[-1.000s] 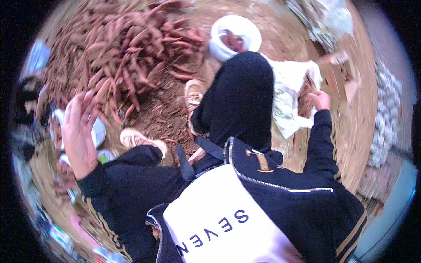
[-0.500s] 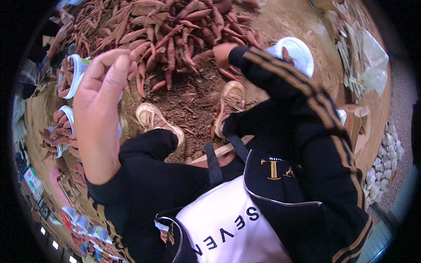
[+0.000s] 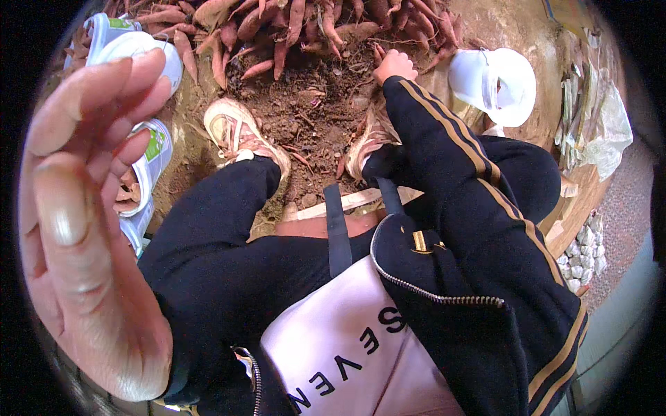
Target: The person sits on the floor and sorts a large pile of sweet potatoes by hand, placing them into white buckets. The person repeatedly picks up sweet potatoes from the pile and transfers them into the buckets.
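At the near edge of the tuber pile [image 3: 298, 28] with the right hand [image 3: 397, 67]

Bunching the right fingers against a slim reddish tuber [image 3: 379, 53] at the pile's near edge, right of centre; cannot tell whether gripping or only touching. Holding up the left hand [image 3: 97, 229] at near left, wide, with thumb apart from softly bent fingers. Straddling dark soil [image 3: 316, 128], with a white bucket [image 3: 466, 75] at far right.
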A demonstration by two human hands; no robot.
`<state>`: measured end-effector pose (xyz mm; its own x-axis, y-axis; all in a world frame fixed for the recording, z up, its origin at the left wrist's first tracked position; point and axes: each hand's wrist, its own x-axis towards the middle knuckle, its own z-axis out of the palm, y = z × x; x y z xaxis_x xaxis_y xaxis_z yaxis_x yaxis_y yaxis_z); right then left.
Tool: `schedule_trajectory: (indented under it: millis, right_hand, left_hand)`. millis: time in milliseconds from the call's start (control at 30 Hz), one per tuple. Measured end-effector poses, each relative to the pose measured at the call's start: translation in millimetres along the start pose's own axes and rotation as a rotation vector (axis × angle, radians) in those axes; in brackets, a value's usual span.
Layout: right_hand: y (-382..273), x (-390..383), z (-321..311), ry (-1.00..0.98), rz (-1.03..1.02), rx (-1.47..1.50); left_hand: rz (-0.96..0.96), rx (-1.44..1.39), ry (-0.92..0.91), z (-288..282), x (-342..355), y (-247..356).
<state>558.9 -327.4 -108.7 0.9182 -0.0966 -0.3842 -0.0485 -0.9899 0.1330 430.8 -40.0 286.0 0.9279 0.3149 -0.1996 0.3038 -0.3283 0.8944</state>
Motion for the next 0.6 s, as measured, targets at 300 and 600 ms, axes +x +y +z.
schedule_trajectory:
  millis: [300, 600]
  right_hand:
    - [-26.0, -28.0, -25.8, -0.450, -0.809, 0.102]
    - [-26.3, -104.0, 18.8, -0.416, -1.118, -0.637]
  left_hand:
    - [-0.091, 0.256, -0.099, 9.5, 13.7, 7.6]
    - [-0.209, -0.022, -0.225, -43.3, 63.4, -49.2]
